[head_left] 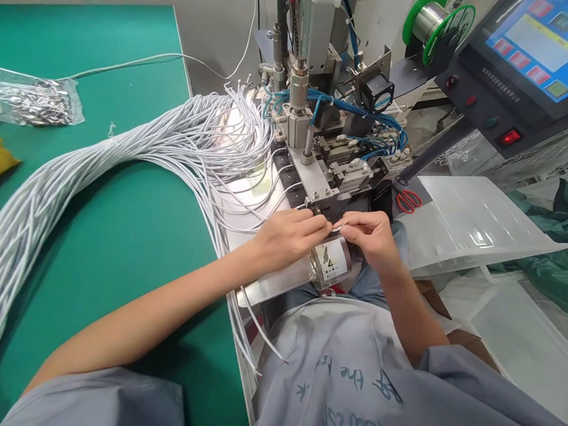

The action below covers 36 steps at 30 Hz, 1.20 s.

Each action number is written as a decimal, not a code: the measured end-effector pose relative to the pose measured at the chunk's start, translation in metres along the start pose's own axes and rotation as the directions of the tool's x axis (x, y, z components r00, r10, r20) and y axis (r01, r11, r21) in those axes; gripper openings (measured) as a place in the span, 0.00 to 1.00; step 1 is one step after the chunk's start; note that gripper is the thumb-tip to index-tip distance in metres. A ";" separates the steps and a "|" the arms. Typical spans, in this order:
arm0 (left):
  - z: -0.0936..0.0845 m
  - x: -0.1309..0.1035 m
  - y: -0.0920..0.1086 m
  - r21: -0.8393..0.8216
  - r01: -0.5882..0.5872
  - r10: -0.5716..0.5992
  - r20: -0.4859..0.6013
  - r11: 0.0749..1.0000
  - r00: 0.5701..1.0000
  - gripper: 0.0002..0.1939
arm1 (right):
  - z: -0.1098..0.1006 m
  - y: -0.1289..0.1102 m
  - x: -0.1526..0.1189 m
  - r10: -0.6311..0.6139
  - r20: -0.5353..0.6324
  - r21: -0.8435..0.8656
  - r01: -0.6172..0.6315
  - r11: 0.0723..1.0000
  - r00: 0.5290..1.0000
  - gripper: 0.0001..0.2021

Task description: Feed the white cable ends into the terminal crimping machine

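Observation:
My left hand [294,237] is closed in a pinch on a white cable [338,228] just in front of the machine. The thumb and forefinger of my right hand [374,234] pinch the end of the same cable, where thin wire strands show. Only a short stretch of it is visible between my fingertips. Right below my hands is a clear jar with a white label [333,260]. A thick bundle of white cables [107,149] runs across the green table to the machine, with several single cables lying in its black slots [293,178].
The pneumatic machine [300,124] with blue hoses stands ahead. A touch screen [539,41] and a green-rimmed solder spool [433,21] are at right, with red scissors [408,201] below. On the green table [167,251] lies a bag of metal parts [39,102].

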<state>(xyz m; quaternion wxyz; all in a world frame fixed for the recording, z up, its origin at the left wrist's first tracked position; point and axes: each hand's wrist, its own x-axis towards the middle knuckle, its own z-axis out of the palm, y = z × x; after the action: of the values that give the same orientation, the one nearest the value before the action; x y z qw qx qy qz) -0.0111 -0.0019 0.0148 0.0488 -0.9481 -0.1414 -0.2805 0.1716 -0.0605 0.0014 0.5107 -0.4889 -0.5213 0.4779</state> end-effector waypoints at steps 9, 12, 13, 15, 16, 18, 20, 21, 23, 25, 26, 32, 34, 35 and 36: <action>0.020 -0.005 0.012 -0.159 0.197 -0.204 -0.029 0.967 0.979 0.11 | 0.011 0.001 0.000 0.053 -0.184 -0.097 -0.071 0.993 0.982 0.08; 0.025 -0.008 0.017 -0.208 0.289 -0.279 0.073 0.935 0.957 0.12 | 0.017 0.012 -0.003 0.091 -0.245 -0.025 -0.100 0.995 0.965 0.08; 0.025 -0.009 0.016 -0.172 0.287 -0.267 0.132 0.942 0.955 0.12 | 0.015 0.017 -0.002 0.101 -0.255 -0.043 -0.116 0.992 0.962 0.08; 0.024 -0.008 0.013 -0.069 0.267 -0.240 0.265 0.961 0.934 0.11 | 0.007 0.027 0.000 0.113 -0.278 -0.099 -0.146 0.984 0.954 0.09; 0.024 -0.007 0.011 -0.019 0.260 -0.240 0.323 0.965 0.915 0.11 | 0.002 0.032 0.002 0.122 -0.287 -0.113 -0.160 0.981 0.950 0.09; 0.024 -0.006 0.006 0.040 0.263 -0.255 0.410 0.964 0.876 0.13 | -0.007 0.041 0.007 0.156 -0.273 -0.098 -0.189 0.977 0.949 0.10; 0.025 -0.005 0.003 0.049 0.265 -0.257 0.460 0.963 0.850 0.15 | -0.012 0.049 0.012 0.212 -0.220 -0.053 -0.229 0.972 0.952 0.11; 0.026 -0.005 0.003 0.050 0.261 -0.253 0.474 0.964 0.843 0.15 | -0.012 0.051 0.014 0.238 -0.192 -0.034 -0.249 0.968 0.952 0.11; 0.027 -0.005 0.002 0.055 0.252 -0.245 0.494 0.966 0.834 0.16 | -0.010 0.053 0.017 0.277 -0.150 -0.007 -0.281 0.960 0.949 0.11; 0.028 -0.006 0.003 0.063 0.244 -0.242 0.509 0.968 0.826 0.16 | -0.007 0.052 0.019 0.304 -0.125 0.015 -0.305 0.952 0.944 0.11; 0.027 -0.006 0.003 0.069 0.240 -0.241 0.513 0.968 0.824 0.17 | -0.005 0.052 0.020 0.313 -0.117 0.022 -0.313 0.950 0.942 0.11; 0.025 -0.005 0.002 0.062 0.207 -0.208 0.529 0.976 0.823 0.24 | -0.006 0.054 0.023 0.343 -0.099 0.017 -0.343 0.939 0.934 0.09; 0.025 -0.004 0.002 0.059 0.194 -0.195 0.540 0.979 0.819 0.23 | -0.007 0.054 0.024 0.372 -0.094 0.024 -0.372 0.928 0.923 0.10; 0.024 -0.003 0.002 0.061 0.189 -0.191 0.545 0.980 0.816 0.23 | -0.007 0.054 0.024 0.387 -0.091 0.030 -0.385 0.922 0.918 0.10; 0.024 -0.003 0.002 0.063 0.184 -0.188 0.551 0.981 0.813 0.22 | -0.007 0.053 0.025 0.397 -0.087 0.039 -0.395 0.918 0.913 0.10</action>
<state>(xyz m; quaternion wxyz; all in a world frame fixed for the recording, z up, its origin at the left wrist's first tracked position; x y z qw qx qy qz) -0.0003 -0.0001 -0.0066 -0.0188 -0.9700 -0.2423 0.0036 0.1802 -0.0325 -0.0501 0.4320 -0.6010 -0.3821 0.5533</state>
